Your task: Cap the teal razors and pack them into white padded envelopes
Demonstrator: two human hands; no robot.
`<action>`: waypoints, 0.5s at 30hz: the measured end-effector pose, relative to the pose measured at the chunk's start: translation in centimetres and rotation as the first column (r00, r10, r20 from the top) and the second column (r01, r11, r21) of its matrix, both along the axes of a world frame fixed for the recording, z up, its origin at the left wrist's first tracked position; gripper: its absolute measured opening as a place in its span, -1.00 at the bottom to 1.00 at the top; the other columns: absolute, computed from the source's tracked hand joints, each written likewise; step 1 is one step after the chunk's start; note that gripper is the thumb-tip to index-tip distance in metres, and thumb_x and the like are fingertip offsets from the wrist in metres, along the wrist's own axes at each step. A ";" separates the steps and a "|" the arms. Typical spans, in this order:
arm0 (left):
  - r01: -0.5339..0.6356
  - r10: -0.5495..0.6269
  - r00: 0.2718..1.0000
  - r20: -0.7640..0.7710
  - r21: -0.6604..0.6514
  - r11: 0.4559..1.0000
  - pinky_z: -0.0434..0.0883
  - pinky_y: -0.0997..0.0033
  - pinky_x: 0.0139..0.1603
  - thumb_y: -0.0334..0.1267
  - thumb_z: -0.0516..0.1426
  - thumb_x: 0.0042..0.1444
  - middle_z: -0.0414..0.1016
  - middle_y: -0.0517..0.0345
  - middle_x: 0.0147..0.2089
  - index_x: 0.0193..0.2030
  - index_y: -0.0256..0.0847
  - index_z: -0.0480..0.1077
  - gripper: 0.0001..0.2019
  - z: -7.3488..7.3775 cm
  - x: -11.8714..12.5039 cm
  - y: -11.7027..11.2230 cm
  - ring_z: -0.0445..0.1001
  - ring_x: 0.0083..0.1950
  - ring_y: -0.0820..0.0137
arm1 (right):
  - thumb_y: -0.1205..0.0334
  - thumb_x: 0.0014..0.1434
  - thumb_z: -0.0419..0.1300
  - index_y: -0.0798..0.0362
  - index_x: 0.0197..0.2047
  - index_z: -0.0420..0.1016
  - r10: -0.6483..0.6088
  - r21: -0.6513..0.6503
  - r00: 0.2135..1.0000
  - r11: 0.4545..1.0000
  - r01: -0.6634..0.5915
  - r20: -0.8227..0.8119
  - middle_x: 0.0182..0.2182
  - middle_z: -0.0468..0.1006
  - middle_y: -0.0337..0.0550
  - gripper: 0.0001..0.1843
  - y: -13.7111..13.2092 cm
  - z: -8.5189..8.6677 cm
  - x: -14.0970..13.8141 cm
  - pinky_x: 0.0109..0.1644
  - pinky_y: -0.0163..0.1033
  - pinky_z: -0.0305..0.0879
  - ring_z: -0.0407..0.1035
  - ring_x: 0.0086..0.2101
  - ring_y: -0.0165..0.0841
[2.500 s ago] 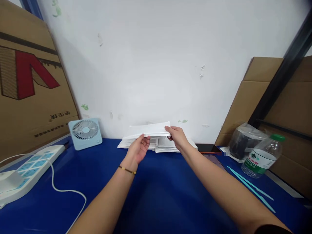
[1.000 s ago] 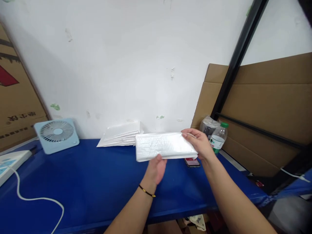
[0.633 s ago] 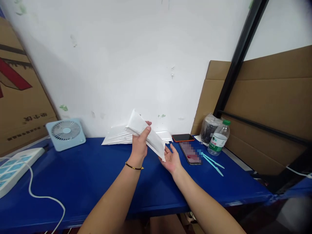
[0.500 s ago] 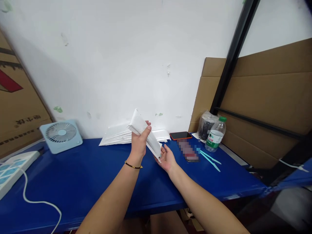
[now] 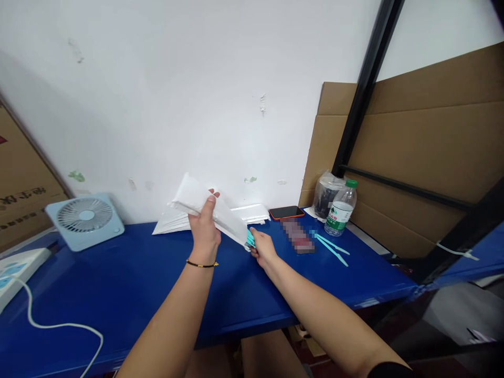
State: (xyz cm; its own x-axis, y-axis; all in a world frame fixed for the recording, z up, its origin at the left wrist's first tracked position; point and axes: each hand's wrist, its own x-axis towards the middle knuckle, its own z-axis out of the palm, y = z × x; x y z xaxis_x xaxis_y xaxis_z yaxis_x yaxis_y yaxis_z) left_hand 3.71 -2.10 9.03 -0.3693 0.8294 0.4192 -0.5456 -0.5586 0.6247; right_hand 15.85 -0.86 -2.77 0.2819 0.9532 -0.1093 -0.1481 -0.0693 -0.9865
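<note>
My left hand (image 5: 205, 226) grips a white padded packet (image 5: 214, 212) above the blue table (image 5: 129, 283), tilting it down to the right. My right hand (image 5: 262, 247) is closed at the packet's lower end, pinching light blue pieces (image 5: 250, 239) that stick out of it. Behind my hands a stack of similar white packets (image 5: 173, 221) lies against the wall.
A small light blue fan (image 5: 84, 220) stands at the left, with a white power strip (image 5: 16, 265) and its cord. Right of my hands lie two phones (image 5: 286, 212), thin blue sticks (image 5: 333, 247), a water bottle (image 5: 340, 208) and a bagged dark container (image 5: 325, 195). Cardboard leans on both sides.
My right hand went from open under the packet to pinched at its lower end, where light blue pieces now show. My left hand has kept the packet, tipped lower. The view drifted right.
</note>
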 end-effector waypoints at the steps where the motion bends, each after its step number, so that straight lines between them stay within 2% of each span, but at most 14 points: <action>1: -0.020 0.020 1.000 0.013 0.007 1.000 0.39 0.32 -0.03 -0.22 0.23 -0.09 0.44 0.07 -0.08 -0.17 -0.21 0.41 -0.70 0.0 -0.6 0.2 0.44 -0.05 0.31 | -0.10 0.03 0.04 0.02 -0.54 0.18 -0.022 0.016 0.998 1.000 0.021 0.065 -0.77 0.13 -0.40 -0.63 0.3 0.0 0.8 -0.73 -0.41 -0.16 0.00 -0.76 -0.51; 4: -0.070 0.070 0.998 -0.004 0.027 0.997 0.40 0.30 -0.02 -0.21 0.23 -0.09 0.43 0.09 -0.07 -0.15 -0.18 0.39 -0.68 0.2 -2.5 0.8 0.43 -0.04 0.31 | -0.10 0.02 0.04 0.04 -0.61 0.20 -0.101 0.079 0.957 0.993 0.083 0.273 -0.77 0.15 -0.35 -0.61 1.1 0.1 3.3 -0.64 -0.38 -0.07 0.09 -0.70 -0.46; 7: -0.124 0.126 0.991 -0.055 0.029 0.992 0.38 0.29 0.01 -0.21 0.23 -0.10 0.42 0.08 -0.06 -0.14 -0.19 0.37 -0.67 0.0 -3.9 1.2 0.43 -0.03 0.32 | -0.06 0.02 0.05 0.04 -0.70 0.20 -0.167 0.149 0.861 0.983 0.107 0.480 -0.73 0.24 -0.26 -0.57 1.7 0.0 4.9 -0.50 -0.35 0.03 0.23 -0.55 -0.37; 11: -0.144 0.148 0.980 -0.131 0.039 0.989 0.36 0.29 0.04 -0.20 0.23 -0.10 0.42 0.05 -0.06 -0.16 -0.22 0.39 -0.68 0.0 -5.0 1.2 0.42 0.00 0.29 | -0.05 0.07 0.04 0.04 -0.66 0.30 -0.189 0.182 0.728 0.979 0.090 0.659 -0.61 0.37 -0.15 -0.59 1.9 -0.4 4.8 -0.35 -0.30 0.07 0.30 -0.41 -0.28; 13: -0.136 0.144 0.974 -0.175 0.057 0.989 0.36 0.31 0.03 -0.21 0.24 -0.12 0.42 0.04 -0.04 -0.16 -0.22 0.40 -0.67 0.5 -5.4 1.0 0.40 0.02 0.27 | -0.07 0.09 0.02 0.03 -0.61 0.34 -0.183 0.178 0.684 0.981 0.079 0.706 -0.56 0.41 -0.12 -0.59 1.8 -0.6 4.3 -0.33 -0.27 0.06 0.29 -0.39 -0.26; 15: -0.103 0.114 0.969 -0.218 0.062 0.993 0.37 0.31 0.03 -0.21 0.25 -0.14 0.42 0.03 -0.04 -0.15 -0.22 0.40 -0.65 1.3 -5.8 0.7 0.39 0.03 0.25 | -0.08 0.11 -0.01 0.03 -0.56 0.38 -0.180 0.178 0.603 0.982 0.064 0.777 -0.49 0.44 -0.09 -0.58 1.6 -0.9 3.9 -0.32 -0.26 0.04 0.29 -0.37 -0.26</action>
